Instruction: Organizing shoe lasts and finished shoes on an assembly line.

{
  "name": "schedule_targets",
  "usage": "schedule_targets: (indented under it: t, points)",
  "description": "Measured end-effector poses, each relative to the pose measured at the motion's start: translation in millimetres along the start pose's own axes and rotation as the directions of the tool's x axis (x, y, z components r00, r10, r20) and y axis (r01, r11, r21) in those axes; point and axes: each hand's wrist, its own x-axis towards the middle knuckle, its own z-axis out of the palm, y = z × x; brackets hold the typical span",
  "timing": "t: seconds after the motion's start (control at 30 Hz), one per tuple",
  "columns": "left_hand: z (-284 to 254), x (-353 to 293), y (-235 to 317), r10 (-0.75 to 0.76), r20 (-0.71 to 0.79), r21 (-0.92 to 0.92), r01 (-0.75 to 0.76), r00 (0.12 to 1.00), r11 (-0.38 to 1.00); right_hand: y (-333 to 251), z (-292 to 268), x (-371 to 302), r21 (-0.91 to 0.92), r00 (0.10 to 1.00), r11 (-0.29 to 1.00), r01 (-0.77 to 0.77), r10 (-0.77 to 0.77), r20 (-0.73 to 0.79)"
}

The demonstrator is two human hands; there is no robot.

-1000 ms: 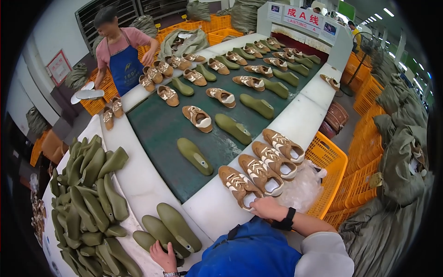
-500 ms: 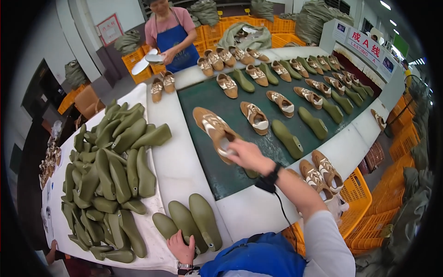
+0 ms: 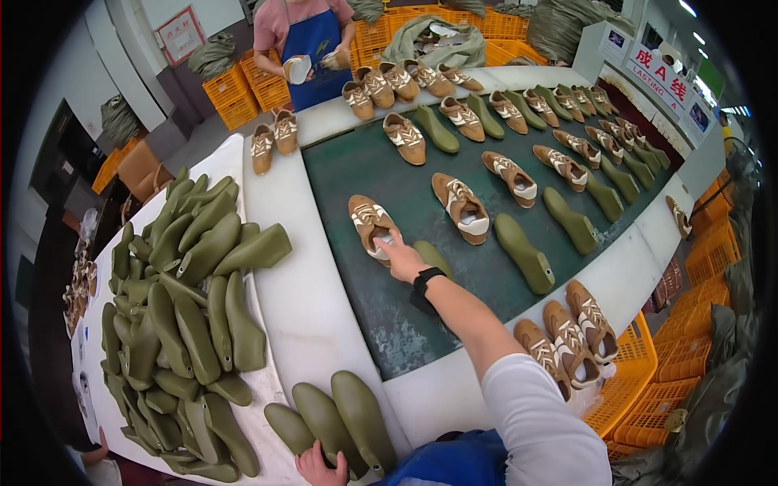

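Observation:
My right hand [image 3: 403,257] is at the heel of a brown and white sneaker [image 3: 371,227], fingers at its opening. The sneaker rests on the dark green belt [image 3: 389,324], toe pointing away from me. A green shoe last [image 3: 433,257] lies just right of that hand, partly hidden by it. At the lower edge, my left hand [image 3: 320,467] has its fingers around the heel end of a green shoe last [image 3: 289,429], the leftmost of three side by side on the white tabletop. The middle last [image 3: 320,413] and right last [image 3: 362,417] lie close against it.
A heap of green lasts [image 3: 182,316] covers the white cloth on the left. Sneakers and lasts stand in rows along the belt. Three sneakers [image 3: 567,344] stand on the near right ledge, beside an orange crate [image 3: 632,373]. Across the table, a person in a blue apron [image 3: 312,57] holds shoe pieces.
My right hand has lowered the sneaker from above the belt onto it, toe turned farther away. My left hand stays at the lasts. The view has shifted, and the person opposite has moved their hands.

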Motion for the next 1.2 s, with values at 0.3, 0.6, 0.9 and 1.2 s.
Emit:
schedule_targets:
  t: [0.3,0.6,0.9,1.2]
  points:
    - [25,-17,-24,0.006,-0.059,0.004,-0.005,0.998,1.000,-62,15,-188,0.233,0.781,0.890,0.393,-0.456,0.425]
    - [27,-19,-32,-0.251,-0.298,-0.334,0.146,0.921,0.931,-183,74,-293,0.159,0.748,0.845,0.511,-0.528,0.403]
    - [43,-38,-50,-0.456,-0.023,-0.491,0.387,0.890,0.781,-216,93,-303,0.093,0.865,0.936,0.339,-0.349,0.361]
    - [58,-46,-8,-0.377,0.056,-0.608,0.331,0.925,0.722,-173,76,-322,-0.024,0.878,0.952,0.304,-0.271,0.394]
